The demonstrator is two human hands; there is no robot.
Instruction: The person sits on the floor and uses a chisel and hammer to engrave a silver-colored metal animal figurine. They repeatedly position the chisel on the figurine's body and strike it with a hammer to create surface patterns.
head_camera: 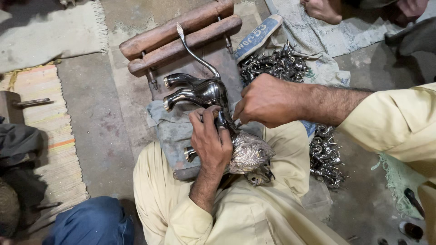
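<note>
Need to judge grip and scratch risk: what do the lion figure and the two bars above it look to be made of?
The lion figure looks like cast metal, polished silver on the body and legs with bright mirror-like highlights, and rough and matte on the mane. The two bars look like worn, unfinished brown wood, rounded and scuffed, joined by metal rods. The left hand and right hand both grip the figure.

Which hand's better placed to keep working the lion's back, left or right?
Right, probably. The right hand is pinched at the lion's back, free to move; the left hand is wrapped around its body, steadying it on the lap.
</note>
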